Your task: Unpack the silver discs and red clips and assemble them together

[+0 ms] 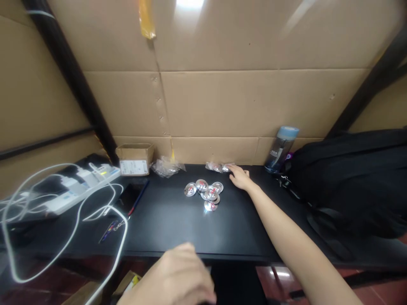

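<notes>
Left hand (182,273) by front table edge (235,256), right hand (241,177) at rear packet (225,168)

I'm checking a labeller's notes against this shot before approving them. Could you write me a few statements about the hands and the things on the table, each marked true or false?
1. The right hand is at the small plastic packets near the back of the table. True.
2. The left hand rests on the shiny discs. False: the left hand is near the table's front edge, apart from the discs.
3. Some of the shiny discs overlap. True.
4. The bottle stands left of the cardboard box. False: the bottle is to the right of the box, beside the black bag.
5. The bottle's lid is red. False: it is light blue.
</notes>
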Available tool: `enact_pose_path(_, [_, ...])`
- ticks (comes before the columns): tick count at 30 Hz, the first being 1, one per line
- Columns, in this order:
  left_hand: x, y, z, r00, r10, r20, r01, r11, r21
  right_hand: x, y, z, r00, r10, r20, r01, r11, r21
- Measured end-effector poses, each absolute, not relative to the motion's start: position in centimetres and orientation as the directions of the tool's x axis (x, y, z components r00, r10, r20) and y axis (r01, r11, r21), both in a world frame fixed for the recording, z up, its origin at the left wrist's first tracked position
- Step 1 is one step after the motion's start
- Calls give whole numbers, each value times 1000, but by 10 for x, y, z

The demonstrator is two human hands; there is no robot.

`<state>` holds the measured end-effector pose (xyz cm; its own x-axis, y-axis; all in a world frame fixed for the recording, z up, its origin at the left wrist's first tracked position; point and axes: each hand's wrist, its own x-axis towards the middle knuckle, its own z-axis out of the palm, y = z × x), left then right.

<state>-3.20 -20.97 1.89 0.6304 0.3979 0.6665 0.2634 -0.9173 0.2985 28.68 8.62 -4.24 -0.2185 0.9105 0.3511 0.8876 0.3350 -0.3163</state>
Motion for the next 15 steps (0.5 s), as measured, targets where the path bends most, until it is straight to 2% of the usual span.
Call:
enact_pose_path(3, [-6, -152, 50, 609, 560, 561, 352, -825, 441, 288, 84, -40, -225, 925, 307, 904, 316, -288])
enact_pose_path(8, [24, -44, 78, 480, 612, 629, 421, -789, 447, 292, 77, -33, -226, 929, 292, 924, 299, -239])
enact_pose_path(12, [19, 16, 59, 401, 637, 658, 504, -753, 422, 289, 78, -36, -182, 922, 341, 941, 264, -212])
enact_pose_path(15, [9, 29, 31, 343, 668, 660, 531, -718, 450, 287, 84, -41, -146, 944, 295, 960, 207, -186])
